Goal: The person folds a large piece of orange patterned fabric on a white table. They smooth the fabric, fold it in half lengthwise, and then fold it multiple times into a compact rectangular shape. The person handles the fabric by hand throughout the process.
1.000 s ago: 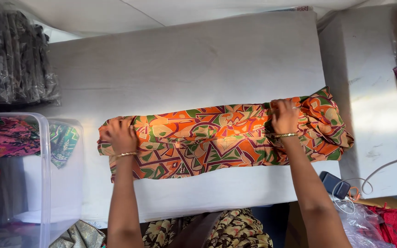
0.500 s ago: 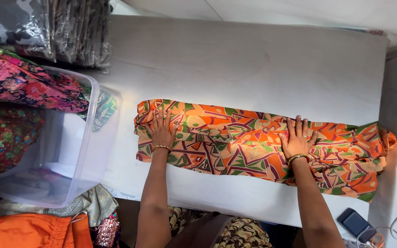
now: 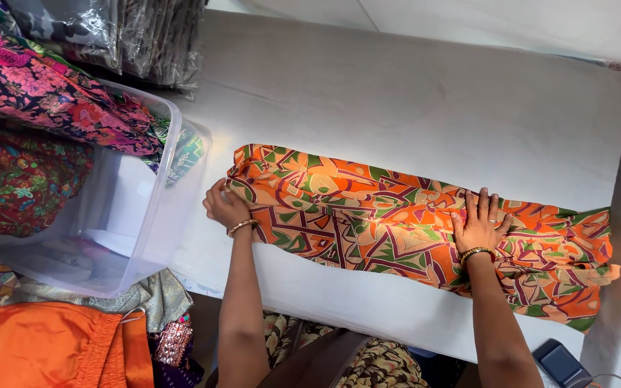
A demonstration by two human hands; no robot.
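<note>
My left hand (image 3: 226,207) pinches the end of the folded orange printed cloth (image 3: 411,230) on the counter (image 3: 425,108); right hand (image 3: 479,225) spread flat, pressing it (loose far end may bunch if I tug).

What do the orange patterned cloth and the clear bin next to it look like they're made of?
Orange patterned cloth: seemingly thin woven fabric, matte, since it creases softly beneath the right hand; fibre unclear. Clear bin: likely rigid translucent plastic, smooth and slightly glossy, its contents showing through the wall.
</note>
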